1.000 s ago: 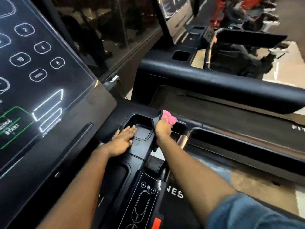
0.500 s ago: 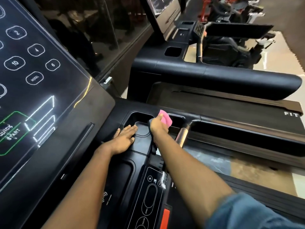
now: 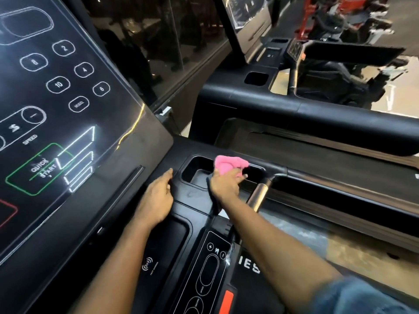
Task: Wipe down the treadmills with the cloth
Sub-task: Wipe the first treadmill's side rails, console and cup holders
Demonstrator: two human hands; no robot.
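A black treadmill console [image 3: 190,225] fills the lower half of the view, with a recessed cup tray [image 3: 197,171] at its far right corner. My right hand [image 3: 224,185] grips a pink cloth [image 3: 227,165] and presses it on the tray's right rim. My left hand [image 3: 158,198] rests on the console just left of the tray, fingers loosely bent, holding nothing. The lit touch panel [image 3: 59,114] with number keys and a green quick-start box tilts up at the left.
A metal handlebar post [image 3: 258,196] rises just right of my right hand. A control strip [image 3: 210,273] with a red tab [image 3: 225,302] lies near me. A second treadmill's black side rail [image 3: 317,118] and belt run across the right. Dark glass stands behind.
My left hand slid off the tray's flat lip to the console edge at its left. My right hand shifted the cloth slightly right along the tray rim. The view tilted down a little.
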